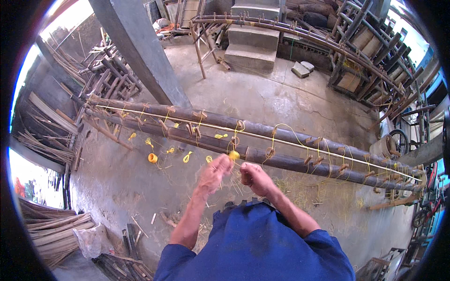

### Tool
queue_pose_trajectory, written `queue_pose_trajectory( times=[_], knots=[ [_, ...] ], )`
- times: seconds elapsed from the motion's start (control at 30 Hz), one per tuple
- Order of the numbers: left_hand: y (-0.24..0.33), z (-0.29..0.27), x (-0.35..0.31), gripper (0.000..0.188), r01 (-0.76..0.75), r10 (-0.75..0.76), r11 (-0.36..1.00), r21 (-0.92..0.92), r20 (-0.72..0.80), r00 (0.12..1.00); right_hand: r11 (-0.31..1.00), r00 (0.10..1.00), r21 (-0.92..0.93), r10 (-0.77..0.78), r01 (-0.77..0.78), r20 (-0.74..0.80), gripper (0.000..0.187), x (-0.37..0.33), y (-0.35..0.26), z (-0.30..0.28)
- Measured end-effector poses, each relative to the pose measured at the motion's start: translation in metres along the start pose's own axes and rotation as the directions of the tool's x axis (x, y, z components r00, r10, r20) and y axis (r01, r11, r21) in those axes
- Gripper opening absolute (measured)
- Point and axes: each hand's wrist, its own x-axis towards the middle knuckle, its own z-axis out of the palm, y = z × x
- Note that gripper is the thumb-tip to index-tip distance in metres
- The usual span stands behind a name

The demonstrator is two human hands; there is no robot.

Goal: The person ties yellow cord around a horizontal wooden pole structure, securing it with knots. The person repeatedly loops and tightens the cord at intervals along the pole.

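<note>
My left hand (216,171) is closed, slightly blurred, around a small bundle of yellow cord (234,155) that shows past its fingertips. Just to its right, my right hand (255,179) makes a fist; whatever it grips is too small to make out. Both hands are over the near side of a long frame of two dark poles (290,161) with wooden pegs (270,152) along them. A thin pale strip (281,140) runs lengthwise between the poles, and yellow cords (290,127) loop around the frame in several places.
Small yellow cord hanks (187,157) hang along the frame's near side, beside a yellow roll (152,158). Ahead stand a grey pillar (140,51), concrete steps (251,47) and another curved pole frame (300,33). Bundled strips (56,229) lie at lower left.
</note>
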Motion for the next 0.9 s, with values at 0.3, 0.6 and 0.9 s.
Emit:
queue_pose_trajectory(
  times=[0.3, 0.6, 0.9],
  knots=[
    [-0.043, -0.008, -0.001, 0.031, -0.020, -0.012, 0.956, -0.294, -0.109, 0.994, 0.792, 0.939, -0.592, -0.300, 0.147, -0.167, 0.022, -0.012, 0.005, 0.038],
    [-0.023, 0.006, -0.014, 0.027, -0.047, 0.048, 0.999, 0.026, -0.057, 0.997, 0.538, 0.911, -0.835, -0.394, 0.119, -0.124, 0.016, -0.025, -0.011, 0.055],
    [-0.014, 0.026, -0.001, 0.028, -0.087, -0.007, 0.947, -0.309, -0.293, 0.956, 0.491, 0.804, -0.801, -0.594, 0.343, -0.019, 0.022, -0.020, -0.009, 0.068]
  ],
)
